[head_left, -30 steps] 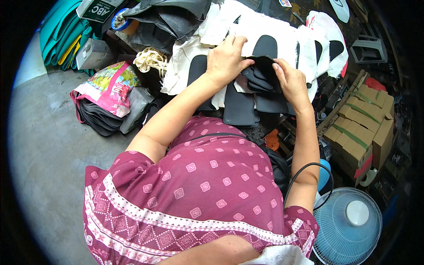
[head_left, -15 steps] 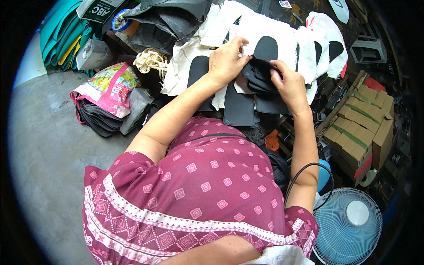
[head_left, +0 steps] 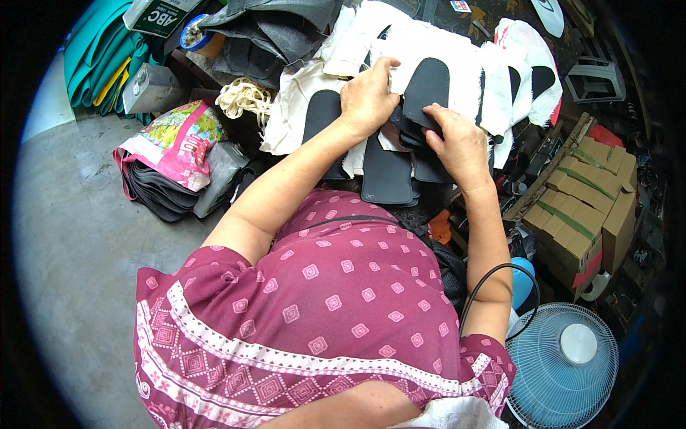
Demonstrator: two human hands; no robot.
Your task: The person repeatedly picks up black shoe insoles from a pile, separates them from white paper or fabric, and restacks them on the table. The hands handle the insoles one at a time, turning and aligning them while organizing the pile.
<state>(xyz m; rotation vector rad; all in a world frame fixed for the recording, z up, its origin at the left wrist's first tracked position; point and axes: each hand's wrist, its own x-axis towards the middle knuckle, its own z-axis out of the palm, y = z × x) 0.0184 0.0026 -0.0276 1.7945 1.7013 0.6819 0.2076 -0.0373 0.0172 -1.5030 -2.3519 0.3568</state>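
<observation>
Several flat black sole-shaped pieces, like insoles, lie over white cloth [head_left: 468, 53]. My left hand [head_left: 362, 100] is closed at the left edge of a small stack of them, its index finger stretched out over the cloth. My right hand [head_left: 459, 143] pinches the lower end of a round-topped black insole [head_left: 427, 80], fingertips on top and thumb below. Under my hands the rest of the stack is partly hidden. Nearer my body lies another black insole [head_left: 386, 171], and one more black insole [head_left: 321, 114] shows left of my left wrist.
Dark grey sheets [head_left: 275, 36] and a bundle of cream cord [head_left: 243, 98] lie to the left. A pink printed bag [head_left: 175, 143] with black sheets stands on the floor [head_left: 86, 236]. On the right are cardboard boxes [head_left: 582, 193] and a blue fan [head_left: 561, 365].
My right hand has shifted slightly left and down, onto the round-topped insole. The dark piece raised between my hands is no longer held up. My left hand has barely moved.
</observation>
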